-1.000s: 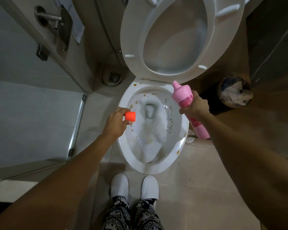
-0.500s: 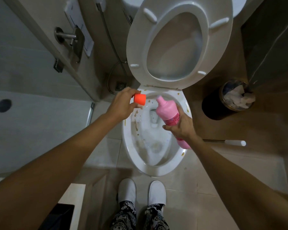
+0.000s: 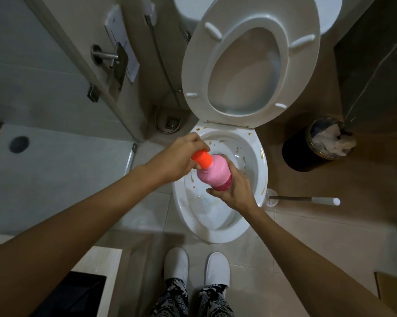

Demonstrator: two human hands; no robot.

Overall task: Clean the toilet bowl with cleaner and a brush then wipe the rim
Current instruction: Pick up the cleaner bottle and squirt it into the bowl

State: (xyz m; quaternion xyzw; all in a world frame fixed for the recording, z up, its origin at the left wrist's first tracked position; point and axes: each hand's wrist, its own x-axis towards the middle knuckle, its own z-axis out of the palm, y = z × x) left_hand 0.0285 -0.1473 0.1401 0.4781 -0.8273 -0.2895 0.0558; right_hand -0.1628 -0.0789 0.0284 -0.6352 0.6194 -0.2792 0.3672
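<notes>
Left hand (image 3: 178, 156) curls round the orange cap (image 3: 202, 158) on the pink cleaner bottle (image 3: 214, 173); right hand (image 3: 235, 191) grips its hidden base, over the stained toilet bowl (image 3: 257, 161); brush (image 3: 302, 199) lies right of that hand

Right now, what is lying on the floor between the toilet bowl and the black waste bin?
In the head view, the toilet brush lies there, its white holder beside the toilet bowl, its handle pointing right, below the black waste bin. Otherwise bare tiles.

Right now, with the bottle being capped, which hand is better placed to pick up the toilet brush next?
Right. The brush stands on the floor right of the bowl, beside the right hand; the left hand is across the bowl, on the cap.
</notes>
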